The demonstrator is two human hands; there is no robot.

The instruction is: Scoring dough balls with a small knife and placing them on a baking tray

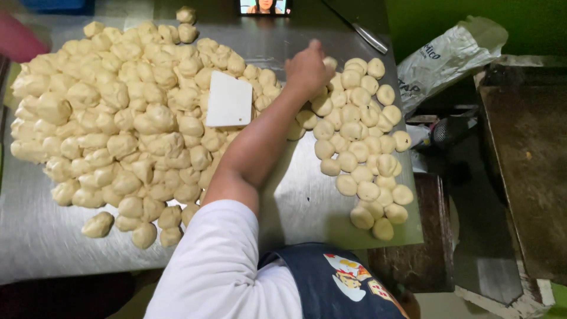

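A: Entry. Which hands show?

B: One only. By the white sleeve and the lean of the arm I take it for the left hand, stretched to 12 o'clock and curled over a dough ball at the top edge of the rounded group. Seen from the back, so I cannot tell how firmly the fingers close. The right hand is out of view.

A: Progress?

B: Judged from the layout: the smooth rounded balls lie in rows at 2 o'clock on the steel desk, about forty-five by count. The rough cut pieces fill 10 o'clock, heaped and overlapping; well over a hundred, an exact count is not possible. Roughly a quarter shaped, most left.

A: Other items?

B: One white scraper flat on the heap's right edge, just beside the forearm. One knife at 1 o'clock. One phone at 12. One crumpled bag off the desk, 2 o'clock.
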